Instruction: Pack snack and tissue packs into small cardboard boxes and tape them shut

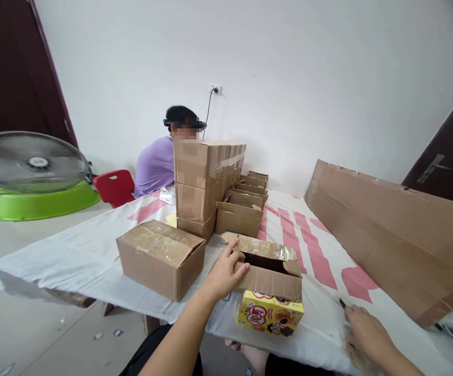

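An open-topped brown cardboard box [271,279] lies near the near edge of the white-and-red cloth-covered surface [320,316], mouth upward, long axis roughly along that edge. The left hand [224,269] touches its left end; whether its fingers grip, I cannot tell. The right hand's [369,331] fingers close on a small dark-tipped tool [342,302], well to the right. A yellow printed carton [271,316] sits under the front flap; stacked brown boxes [190,167] stand behind.
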### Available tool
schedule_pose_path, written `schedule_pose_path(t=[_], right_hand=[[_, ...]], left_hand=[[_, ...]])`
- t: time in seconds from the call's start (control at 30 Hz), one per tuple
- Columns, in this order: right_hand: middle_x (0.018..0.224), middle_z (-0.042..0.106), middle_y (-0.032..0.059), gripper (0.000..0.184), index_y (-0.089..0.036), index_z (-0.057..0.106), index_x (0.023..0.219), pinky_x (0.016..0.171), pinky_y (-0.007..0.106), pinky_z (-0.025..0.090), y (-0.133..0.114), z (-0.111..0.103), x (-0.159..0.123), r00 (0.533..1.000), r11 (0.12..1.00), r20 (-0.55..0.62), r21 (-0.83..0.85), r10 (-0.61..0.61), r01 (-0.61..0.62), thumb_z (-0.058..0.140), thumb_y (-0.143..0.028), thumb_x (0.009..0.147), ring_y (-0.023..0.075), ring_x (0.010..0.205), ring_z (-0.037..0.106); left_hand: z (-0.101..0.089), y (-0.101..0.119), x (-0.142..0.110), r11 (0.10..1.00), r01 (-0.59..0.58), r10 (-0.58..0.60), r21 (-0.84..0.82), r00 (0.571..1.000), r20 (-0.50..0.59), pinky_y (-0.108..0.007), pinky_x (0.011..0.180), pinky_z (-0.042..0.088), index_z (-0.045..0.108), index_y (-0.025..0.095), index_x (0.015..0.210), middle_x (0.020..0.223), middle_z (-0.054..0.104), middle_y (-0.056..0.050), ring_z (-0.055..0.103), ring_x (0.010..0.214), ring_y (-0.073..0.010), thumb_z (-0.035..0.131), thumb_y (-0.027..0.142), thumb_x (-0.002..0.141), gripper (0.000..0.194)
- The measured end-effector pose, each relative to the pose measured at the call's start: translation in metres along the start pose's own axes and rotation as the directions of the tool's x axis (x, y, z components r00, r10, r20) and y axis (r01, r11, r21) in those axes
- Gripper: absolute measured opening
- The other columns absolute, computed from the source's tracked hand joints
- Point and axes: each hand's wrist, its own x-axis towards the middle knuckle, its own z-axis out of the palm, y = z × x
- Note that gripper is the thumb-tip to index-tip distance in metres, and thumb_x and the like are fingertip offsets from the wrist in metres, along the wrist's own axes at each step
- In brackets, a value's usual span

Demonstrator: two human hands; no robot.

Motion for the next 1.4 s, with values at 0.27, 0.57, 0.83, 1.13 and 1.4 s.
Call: schedule_pose_path(t=[0.27,0.57,0.83,1.13,1.4], right_hand=[[0.082,0.064,0.0066,0.017,-0.024,0.054,0.071,0.072,0.035,0.042,-0.056,-0.072,0.037,0.958,0.968,-0.267,0.198,-0.100,0.156,0.046,-0.029,0.085,0.0244,0.082,0.058],[0.122,0.058,0.0103,0.061,-0.020,0.057,0.117,0.096,0.041,0.039,-0.162,-0.126,0.100,0.882,0.859,-0.246,0.230,-0.403,0.457,0.078,-0.032,0.061,0.0295,0.115,0.050],[0.106,0.069,0.0030,0.034,-0.024,0.063,0.110,0.082,0.029,0.044,-0.178,-0.137,0.140,0.892,0.837,-0.241,0.317,-0.384,0.446,0.061,-0.020,0.077,0.0190,0.095,0.063],[0.103,0.066,0.0104,0.028,-0.017,0.064,0.096,0.087,0.036,0.044,-0.153,-0.102,0.182,0.942,0.844,-0.335,0.504,-0.005,0.183,0.066,-0.032,0.073,0.0249,0.101,0.060],[0.067,0.063,0.0030,0.051,-0.021,0.055,0.078,0.056,0.031,0.048,-0.101,-0.055,0.108,0.980,0.654,-0.191,0.749,0.058,0.107,0.031,-0.065,0.084,0.0186,0.059,0.061]], left_hand=[[0.001,-0.005,-0.001,1.000,-0.004,0.004,-0.021,1.000,-0.008,-0.044,0.109,0.039,0.062,0.020,0.115,0.151,0.035,-0.010,0.044,0.133,-0.0288,0.054,0.036,0.088,0.033],[0.002,-0.005,0.000,0.998,0.014,-0.014,-0.055,1.000,0.004,-0.044,0.109,0.039,0.060,0.020,0.113,0.153,0.032,-0.011,0.042,0.135,-0.0287,0.056,0.034,0.086,0.031],[0.007,-0.013,-0.001,0.993,0.037,-0.043,-0.114,0.998,-0.051,-0.048,0.114,0.032,0.042,0.021,0.135,0.155,0.025,-0.014,0.033,0.140,-0.0297,0.060,0.031,0.084,0.055],[0.011,-0.014,0.000,0.983,0.109,-0.123,-0.145,0.988,-0.092,-0.048,0.110,0.036,0.032,0.022,0.140,0.155,0.022,-0.015,0.031,0.141,-0.0310,0.062,0.030,0.081,0.066],[-0.013,0.012,-0.017,0.965,0.260,-0.255,-0.028,0.912,-0.320,-0.045,0.085,0.052,0.048,0.021,0.120,0.118,0.051,-0.011,0.063,0.097,-0.0267,0.050,0.043,0.088,0.039]])
